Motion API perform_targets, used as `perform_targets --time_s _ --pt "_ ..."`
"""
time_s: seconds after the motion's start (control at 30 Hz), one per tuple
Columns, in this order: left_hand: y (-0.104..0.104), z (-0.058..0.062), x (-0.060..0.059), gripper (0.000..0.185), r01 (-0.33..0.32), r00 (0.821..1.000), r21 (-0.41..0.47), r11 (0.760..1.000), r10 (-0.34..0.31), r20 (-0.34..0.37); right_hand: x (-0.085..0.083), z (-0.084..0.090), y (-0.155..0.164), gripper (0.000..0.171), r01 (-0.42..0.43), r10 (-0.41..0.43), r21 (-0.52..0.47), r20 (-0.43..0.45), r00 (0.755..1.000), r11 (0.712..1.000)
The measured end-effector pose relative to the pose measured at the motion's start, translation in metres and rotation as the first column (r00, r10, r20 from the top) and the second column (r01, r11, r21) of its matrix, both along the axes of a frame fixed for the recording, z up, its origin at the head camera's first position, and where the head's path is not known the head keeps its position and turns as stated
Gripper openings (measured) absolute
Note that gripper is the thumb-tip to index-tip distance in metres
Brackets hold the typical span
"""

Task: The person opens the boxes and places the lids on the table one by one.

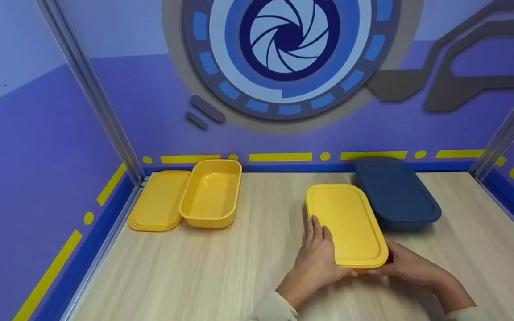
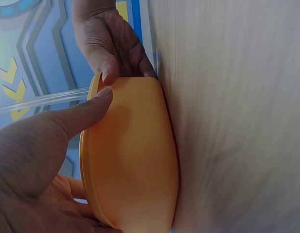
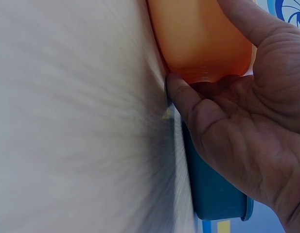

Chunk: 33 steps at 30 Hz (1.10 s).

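A yellow lidded food container sits on the table, its lid on. My left hand holds its near left corner, with the fingers along the left side and lid edge and the thumb on the front wall, as the left wrist view shows. At the near right corner my right hand grips it, thumb at the front and fingers around the right side. In the right wrist view, those fingers reach low along the container's wall, close to the tabletop.
A dark blue lidded container stands just right of the yellow one, near the back wall. Further left are an uncovered yellow container and a loose yellow lid beside it. Metal posts and printed panels enclose the wooden table.
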State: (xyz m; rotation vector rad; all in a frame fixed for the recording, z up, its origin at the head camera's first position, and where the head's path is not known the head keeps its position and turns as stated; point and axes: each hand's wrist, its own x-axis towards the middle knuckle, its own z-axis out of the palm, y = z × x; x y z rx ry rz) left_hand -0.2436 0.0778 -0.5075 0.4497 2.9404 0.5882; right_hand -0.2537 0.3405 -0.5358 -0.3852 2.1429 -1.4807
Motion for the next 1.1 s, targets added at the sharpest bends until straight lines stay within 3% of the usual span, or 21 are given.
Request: perform_targets --time_s 0.2,0.43,0.73,1.1 --pt "-0.0007 0.0012 -0.001 0.121 -0.019 0.999 -0.042 0.999 0.018 -0.03 -0.0008 0.0016 -0.0008 0.093 -0.001 0.001 -0.008 0.002 1.0 1.0" --pt "0.0022 0.0039 -0.0009 0.108 0.012 1.0 -0.071 0.997 -0.013 -0.016 -0.0024 0.0007 0.0009 0.096 0.026 -0.026 0.033 -0.003 1.0 0.999" --pt "0.0019 0.0043 0.0015 0.109 -0.009 1.0 -0.021 1.0 0.009 0.012 -0.0023 -0.0022 0.001 0.092 0.019 -0.02 0.03 0.006 1.0 0.999" --pt "-0.001 0.0005 0.0013 0.111 0.004 0.999 0.007 1.0 -0.004 -0.049 -0.0011 -0.0005 -0.0003 0.092 0.017 -0.018 0.028 0.024 1.0 0.999"
